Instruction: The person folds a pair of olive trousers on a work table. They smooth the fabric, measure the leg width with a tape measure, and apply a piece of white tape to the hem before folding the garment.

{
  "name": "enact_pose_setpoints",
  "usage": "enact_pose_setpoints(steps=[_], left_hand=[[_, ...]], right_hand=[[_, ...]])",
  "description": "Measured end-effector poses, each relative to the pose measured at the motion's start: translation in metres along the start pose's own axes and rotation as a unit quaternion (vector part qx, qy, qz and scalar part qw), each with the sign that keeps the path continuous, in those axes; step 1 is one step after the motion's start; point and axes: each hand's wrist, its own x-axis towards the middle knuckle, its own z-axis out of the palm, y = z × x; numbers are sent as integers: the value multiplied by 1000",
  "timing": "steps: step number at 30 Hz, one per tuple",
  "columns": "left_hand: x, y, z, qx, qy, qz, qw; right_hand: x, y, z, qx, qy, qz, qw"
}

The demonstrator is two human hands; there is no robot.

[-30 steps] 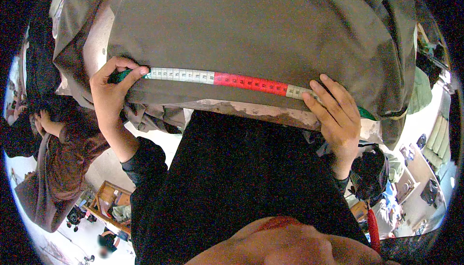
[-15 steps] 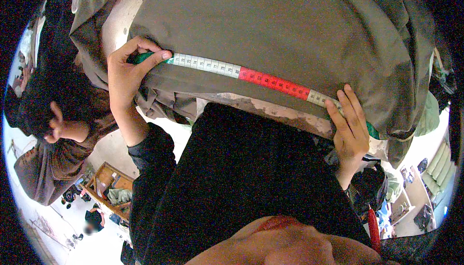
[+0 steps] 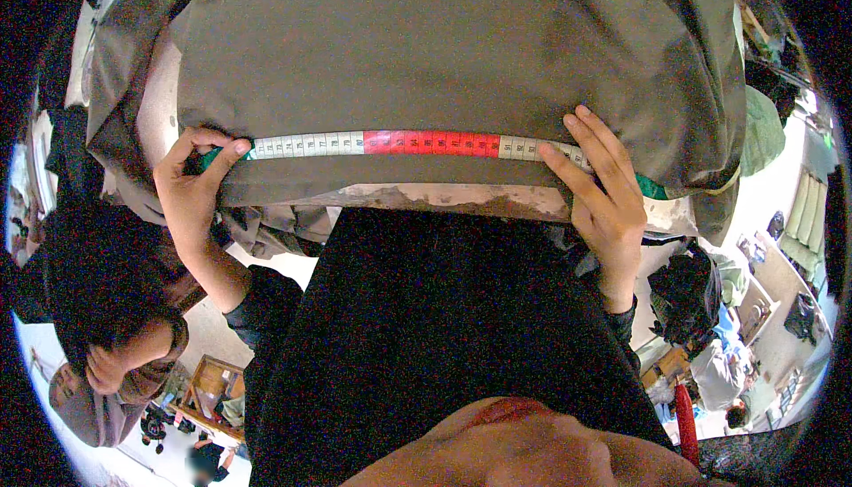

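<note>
A tape measure (image 3: 430,143), with white, red and green sections, lies stretched across grey-brown fabric (image 3: 444,52) close to its near edge. My left hand (image 3: 191,181) pinches the tape's green part between thumb and fingers at the left. At the right, my right hand (image 3: 608,190) rests on the tape with its fingers stretched out, hiding part of the white section. A green stretch of tape comes out beyond that hand.
The fabric drapes over a table with a worn, patchy edge (image 3: 497,198). A co-worker's hand (image 3: 106,367) shows at the lower left. A wooden box-like frame (image 3: 209,389) stands behind there. A black bag (image 3: 688,292) is at the right.
My view has turned, so the tape that slanted down to the right now runs nearly level. Both hands keep their places on it. The co-worker's hand appears lower in the picture.
</note>
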Motion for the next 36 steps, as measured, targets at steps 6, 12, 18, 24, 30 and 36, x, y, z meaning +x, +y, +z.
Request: enact_pose_setpoints(steps=[6, 12, 18, 24, 30, 36], left_hand=[[0, -1, 1, 34, 5, 23, 999], [-1, 1, 1, -4, -11, 20, 1000], [0, 1, 1, 0, -3, 46, 999], [-1, 2, 1, 0, 1, 39, 999], [0, 0, -1, -5, -4, 39, 999], [-1, -3, -1, -3, 0, 45, 999]], right_hand=[[0, -2, 1, -18, -9, 13, 1000], [-1, -1, 1, -26, -17, 17, 999], [0, -1, 0, -27, -12, 4, 1000], [0, -6, -2, -35, -23, 31, 999], [1, -3, 0, -29, -5, 12, 999], [-2, 0, 0, -25, -9, 1, 1000]])
